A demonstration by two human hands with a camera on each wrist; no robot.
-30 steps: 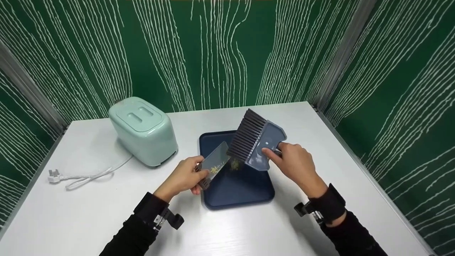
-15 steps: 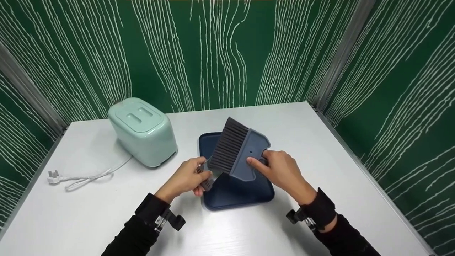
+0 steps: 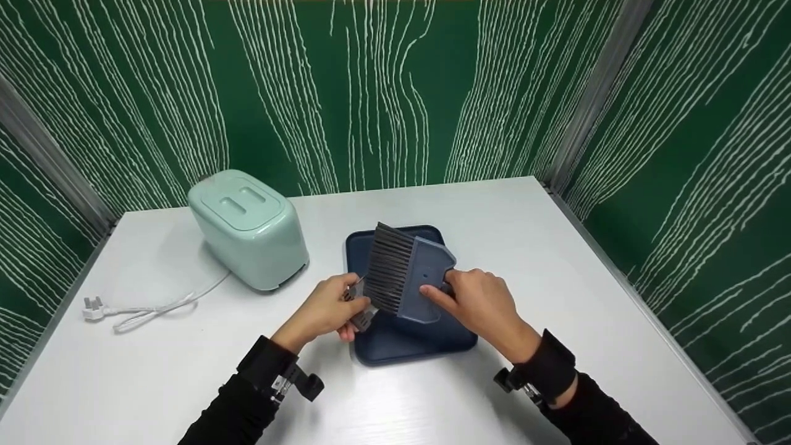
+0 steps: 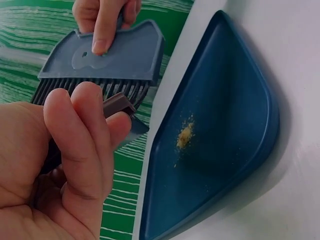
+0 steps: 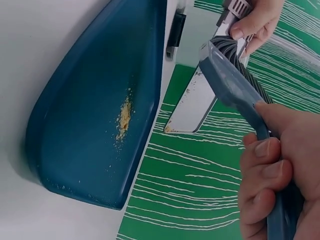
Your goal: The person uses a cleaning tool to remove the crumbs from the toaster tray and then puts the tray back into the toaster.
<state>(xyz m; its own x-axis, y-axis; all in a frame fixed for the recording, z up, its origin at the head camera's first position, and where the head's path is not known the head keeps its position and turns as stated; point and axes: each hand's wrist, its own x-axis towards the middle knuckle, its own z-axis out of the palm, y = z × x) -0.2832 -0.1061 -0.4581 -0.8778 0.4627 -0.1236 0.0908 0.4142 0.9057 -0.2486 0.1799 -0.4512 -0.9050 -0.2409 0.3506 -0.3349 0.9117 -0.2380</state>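
My left hand grips the slotted end of a thin metal crumb tray above a dark blue tray. In the right wrist view, yellow specks cling to the crumb tray's surface. My right hand holds a blue-grey brush by its handle, thumb flat on the body. Its dark bristles bend against the crumb tray close to my left fingers and hide most of it in the head view. A small heap of yellow crumbs lies in the blue tray, with finer specks scattered around.
A mint-green toaster stands at the back left of the white table. From it a white cord runs left to a plug. Green walls with white streaks enclose the back and sides.
The brush has moved left and toward me, its bristles passing over the crumb tray to the left hand. Crumbs seen on the crumb tray are now covered in the head view. The left hand barely moved.
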